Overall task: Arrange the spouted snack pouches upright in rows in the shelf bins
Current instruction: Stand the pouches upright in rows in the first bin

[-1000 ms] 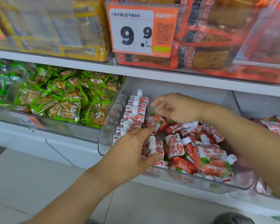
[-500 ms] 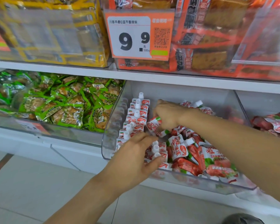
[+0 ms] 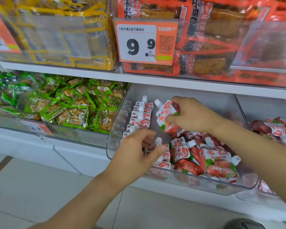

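Note:
A clear plastic shelf bin (image 3: 116, 129) holds red-and-white spouted pouches. Along its left wall stands an upright row of pouches (image 3: 141, 115), spouts up. A loose pile of pouches (image 3: 205, 156) lies flat in the bin's right half. My right hand (image 3: 191, 115) grips one spouted pouch (image 3: 163, 113) lifted above the pile, its spout tilted up-left, beside the row. My left hand (image 3: 139, 154) reaches into the bin's front, fingers curled around the upright pouches of a second short row (image 3: 163, 160); the grip is partly hidden.
Left of it is a bin of green snack packs (image 3: 69, 106). The shelf above carries yellow packs (image 3: 56, 30) and orange packs (image 3: 221, 38) with a 9.9 price tag (image 3: 139, 42). A further bin of red pouches (image 3: 274, 129) is at right. White floor lies below.
My right hand has picked a pouch out of the pile and raised it towards the back of the bin. My left hand stays at the front pouches. The camera moved closer.

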{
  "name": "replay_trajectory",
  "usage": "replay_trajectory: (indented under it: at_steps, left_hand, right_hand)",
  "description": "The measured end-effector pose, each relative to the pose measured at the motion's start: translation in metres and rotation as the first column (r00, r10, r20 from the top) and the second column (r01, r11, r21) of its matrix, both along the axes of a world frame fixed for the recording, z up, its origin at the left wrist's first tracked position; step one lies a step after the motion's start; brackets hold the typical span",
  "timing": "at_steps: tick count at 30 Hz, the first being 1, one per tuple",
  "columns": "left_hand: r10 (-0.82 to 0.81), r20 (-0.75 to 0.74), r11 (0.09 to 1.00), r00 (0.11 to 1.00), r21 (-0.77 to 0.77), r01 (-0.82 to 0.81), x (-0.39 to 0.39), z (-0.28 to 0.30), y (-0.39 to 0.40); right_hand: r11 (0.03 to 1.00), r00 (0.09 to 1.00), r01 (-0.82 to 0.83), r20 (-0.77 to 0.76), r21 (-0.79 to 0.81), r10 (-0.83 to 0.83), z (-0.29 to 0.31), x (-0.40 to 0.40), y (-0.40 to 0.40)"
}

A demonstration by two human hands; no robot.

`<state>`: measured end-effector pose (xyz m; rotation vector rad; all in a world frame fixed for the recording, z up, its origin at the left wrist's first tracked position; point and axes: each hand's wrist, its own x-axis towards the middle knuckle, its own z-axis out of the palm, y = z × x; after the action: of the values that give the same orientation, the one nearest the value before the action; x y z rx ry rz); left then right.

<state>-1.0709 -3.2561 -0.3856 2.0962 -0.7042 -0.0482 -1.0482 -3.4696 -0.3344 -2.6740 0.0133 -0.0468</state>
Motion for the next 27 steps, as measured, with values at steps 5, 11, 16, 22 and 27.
replay_trajectory:
  at_steps: [5,11,16,22,27]
  left_hand:
    - [0.179,-0.060,0.960,0.982,-0.210,-0.188,0.011,0.007,0.001]
    - [0.055,-0.023,0.985,0.998,-0.162,-0.058,0.024,0.012,-0.008]
    - [0.148,0.164,0.977,0.975,-0.175,-0.118,0.029,0.016,-0.020]
    - [0.124,0.020,0.978,0.992,-0.169,-0.119,0.036,0.019,-0.033]
    - [0.053,0.082,0.986,0.995,0.154,-0.065,0.036,0.021,-0.021]
  right_hand:
    - [0.885,0.994,0.110,-0.061,0.453,-0.093,-0.008,-0.019,0.003]
    - [0.740,0.995,-0.094,0.078,0.666,0.055,-0.021,-0.032,0.019]
    - [0.824,0.973,-0.164,0.227,0.543,0.044,-0.026,-0.035,0.022]
    - [0.978,0.913,-0.169,0.392,0.120,0.110,-0.031,-0.023,0.011]
    - [0.972,0.970,-0.006,0.239,0.235,-0.052,-0.042,-0.004,0.005]
